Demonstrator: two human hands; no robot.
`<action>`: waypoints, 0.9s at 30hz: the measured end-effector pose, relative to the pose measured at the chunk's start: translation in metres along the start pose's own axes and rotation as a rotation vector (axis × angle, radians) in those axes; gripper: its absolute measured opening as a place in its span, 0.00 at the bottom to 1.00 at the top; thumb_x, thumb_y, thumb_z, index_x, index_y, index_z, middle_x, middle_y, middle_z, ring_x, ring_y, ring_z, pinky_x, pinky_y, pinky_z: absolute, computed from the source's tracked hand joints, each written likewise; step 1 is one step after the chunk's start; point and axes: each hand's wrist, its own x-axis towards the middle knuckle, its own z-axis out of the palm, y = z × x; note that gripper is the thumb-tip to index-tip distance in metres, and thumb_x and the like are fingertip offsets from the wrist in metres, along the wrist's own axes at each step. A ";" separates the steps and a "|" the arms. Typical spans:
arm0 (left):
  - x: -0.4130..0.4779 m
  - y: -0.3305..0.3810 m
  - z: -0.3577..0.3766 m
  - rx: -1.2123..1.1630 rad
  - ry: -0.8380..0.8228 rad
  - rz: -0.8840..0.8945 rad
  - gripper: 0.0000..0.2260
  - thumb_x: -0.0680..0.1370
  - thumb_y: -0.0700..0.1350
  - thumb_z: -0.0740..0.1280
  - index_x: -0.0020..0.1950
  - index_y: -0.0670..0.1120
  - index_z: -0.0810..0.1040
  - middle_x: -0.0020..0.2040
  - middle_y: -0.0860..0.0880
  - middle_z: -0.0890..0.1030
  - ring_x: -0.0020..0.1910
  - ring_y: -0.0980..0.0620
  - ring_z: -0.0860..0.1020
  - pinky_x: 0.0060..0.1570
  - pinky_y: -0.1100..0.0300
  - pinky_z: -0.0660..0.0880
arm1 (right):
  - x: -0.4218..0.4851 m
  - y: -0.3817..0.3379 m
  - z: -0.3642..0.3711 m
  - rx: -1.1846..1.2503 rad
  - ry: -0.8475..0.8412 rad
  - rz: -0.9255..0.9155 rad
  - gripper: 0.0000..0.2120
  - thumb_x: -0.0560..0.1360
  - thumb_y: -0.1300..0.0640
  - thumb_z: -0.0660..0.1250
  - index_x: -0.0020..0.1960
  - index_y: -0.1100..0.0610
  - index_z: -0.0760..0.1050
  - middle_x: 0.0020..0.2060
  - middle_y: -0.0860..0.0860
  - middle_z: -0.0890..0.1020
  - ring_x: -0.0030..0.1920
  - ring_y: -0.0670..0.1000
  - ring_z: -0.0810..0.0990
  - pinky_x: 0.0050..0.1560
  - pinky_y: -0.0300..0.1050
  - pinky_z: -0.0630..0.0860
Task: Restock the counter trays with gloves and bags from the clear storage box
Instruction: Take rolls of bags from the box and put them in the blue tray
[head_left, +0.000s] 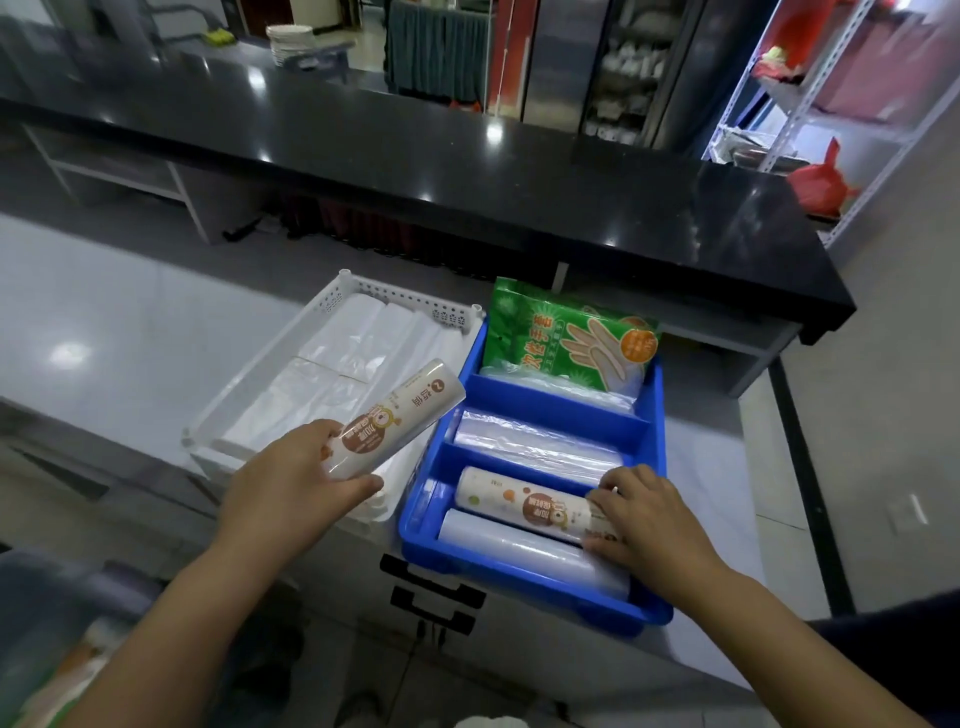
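Observation:
A blue divided tray (655, 415) stands on the steel counter. Its far compartment holds a green pack of gloves (566, 338), the middle one a clear bag roll (535, 441). In the near compartment lie a printed bag roll (524, 504) and a clear roll (530, 556). My right hand (649, 525) rests on the right end of that printed roll, fingers curled over it. My left hand (291, 483) grips a second printed roll (395, 421), held slanted above the gap between the trays. To the left stands a white perforated tray (332, 301) with folded white bags (343, 369).
A black raised counter (467, 171) runs across behind the trays. A clear storage box (47, 639) shows blurred at the bottom left. Metal shelving (831, 104) with a red bag stands at the far right. Black drawer handles (436, 597) sit below the blue tray.

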 end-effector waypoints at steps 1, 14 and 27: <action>0.002 -0.001 -0.001 0.001 -0.002 0.002 0.18 0.62 0.60 0.73 0.47 0.60 0.70 0.35 0.62 0.74 0.33 0.62 0.73 0.27 0.65 0.65 | 0.001 -0.001 -0.001 -0.003 -0.011 -0.001 0.22 0.72 0.39 0.63 0.63 0.48 0.71 0.60 0.45 0.72 0.59 0.47 0.68 0.61 0.42 0.68; 0.036 -0.014 -0.018 0.064 -0.042 0.061 0.18 0.63 0.61 0.72 0.47 0.61 0.70 0.35 0.63 0.73 0.31 0.63 0.73 0.26 0.66 0.63 | 0.060 -0.103 -0.005 0.335 -0.083 -0.288 0.15 0.76 0.47 0.63 0.62 0.46 0.74 0.52 0.49 0.74 0.53 0.51 0.70 0.52 0.46 0.69; 0.068 -0.021 -0.009 0.041 -0.139 0.187 0.18 0.63 0.63 0.72 0.47 0.60 0.71 0.36 0.60 0.75 0.32 0.62 0.74 0.26 0.65 0.65 | 0.063 -0.105 -0.022 0.392 -0.033 -0.129 0.13 0.65 0.39 0.68 0.40 0.45 0.69 0.53 0.40 0.70 0.47 0.46 0.73 0.46 0.46 0.77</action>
